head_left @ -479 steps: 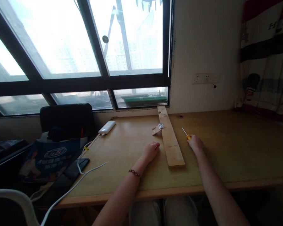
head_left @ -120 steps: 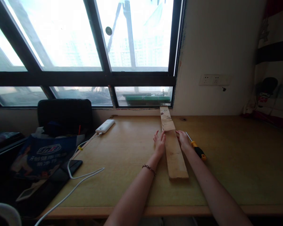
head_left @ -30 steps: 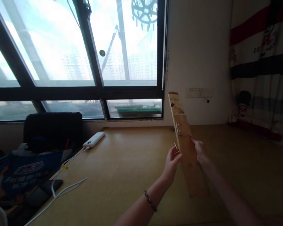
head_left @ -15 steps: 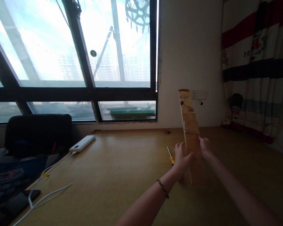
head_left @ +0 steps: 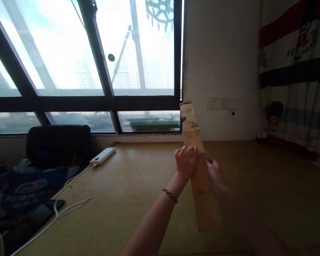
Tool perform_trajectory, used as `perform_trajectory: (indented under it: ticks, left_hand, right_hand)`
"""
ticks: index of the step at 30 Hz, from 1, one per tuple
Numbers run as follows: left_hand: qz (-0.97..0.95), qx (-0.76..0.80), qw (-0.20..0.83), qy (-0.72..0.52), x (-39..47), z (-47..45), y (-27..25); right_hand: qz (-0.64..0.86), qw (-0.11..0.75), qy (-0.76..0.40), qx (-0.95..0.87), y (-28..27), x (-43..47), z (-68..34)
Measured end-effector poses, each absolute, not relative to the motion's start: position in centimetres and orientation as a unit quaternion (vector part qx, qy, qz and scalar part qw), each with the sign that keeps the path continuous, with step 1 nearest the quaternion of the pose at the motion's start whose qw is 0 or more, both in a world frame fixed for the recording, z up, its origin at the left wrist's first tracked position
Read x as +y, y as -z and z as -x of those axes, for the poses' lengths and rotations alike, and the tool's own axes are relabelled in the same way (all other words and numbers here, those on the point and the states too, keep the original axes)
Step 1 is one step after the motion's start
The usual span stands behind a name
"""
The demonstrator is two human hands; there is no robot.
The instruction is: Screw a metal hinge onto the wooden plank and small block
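A long, narrow wooden board [head_left: 205, 201] stands over the table, leaning with its top toward the window side. Its upper part is a paler section with dark stains. My left hand [head_left: 186, 163] is closed about the board's left edge, just under that paler section, its fingers curled over the face. On the opposite edge, slightly lower, my right hand [head_left: 214, 175] grips the wood between thumb and fingers. Whether the lower end touches the tabletop I cannot tell.
Under the board lies a wide wooden table [head_left: 138, 185]. A white power bank [head_left: 103, 155] with a white cable [head_left: 56, 209] rests along its left side. Beyond the left edge is a black chair [head_left: 58, 144]. Window, wall sockets [head_left: 219, 103] and a curtain [head_left: 290, 74] line the back.
The board has shifted left and tilts more. My left hand has moved higher on it, its fingers now over the face. The yellow-handled screwdriver on the table no longer shows.
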State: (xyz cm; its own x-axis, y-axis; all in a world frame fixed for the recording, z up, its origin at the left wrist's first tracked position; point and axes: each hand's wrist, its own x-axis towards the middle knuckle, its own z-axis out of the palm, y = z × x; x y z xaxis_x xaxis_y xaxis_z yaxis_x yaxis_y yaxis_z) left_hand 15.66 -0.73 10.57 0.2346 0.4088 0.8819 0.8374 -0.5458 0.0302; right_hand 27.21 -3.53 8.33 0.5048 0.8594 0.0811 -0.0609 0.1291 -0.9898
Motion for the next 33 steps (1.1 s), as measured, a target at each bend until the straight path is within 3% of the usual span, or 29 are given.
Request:
perform_trajectory:
  ticks: [3,6,12,15,18,24,33]
  left_hand:
    - [0.679,-0.453,0.193,0.544,-1.5,-13.0,-10.4]
    - [0.583,-0.504,0.087,0.631,-1.9,-11.0,-10.5]
    - [0.376,-0.479,-0.254,0.751,-1.4,-8.6,-9.4]
    - [0.301,-0.417,-0.434,0.739,-1.1,-8.6,-8.9]
    - [0.259,-0.352,-0.552,0.710,-1.1,-9.6,-8.9]
    - [0.253,-0.246,-0.660,0.663,-1.2,-13.0,-9.2]
    - [0.279,-0.209,-0.704,0.619,-0.5,-18.3,-8.1]
  right_hand:
    - [0.546,0.647,-0.393,-0.360,-8.3,-4.1,-24.7]
    - [0.530,0.643,-0.421,-0.358,-8.1,-4.3,-22.7]
    - [0.505,0.659,-0.447,-0.332,-7.9,-4.4,-21.6]
    - [0.500,0.676,-0.456,-0.293,-8.2,-4.5,-22.5]
    - [0.490,0.685,-0.466,-0.272,-8.4,-4.4,-24.4]
    - [0.509,0.694,-0.433,-0.268,-8.4,-4.3,-29.7]
    - [0.529,0.691,-0.439,-0.224,-8.0,-5.4,-35.7]
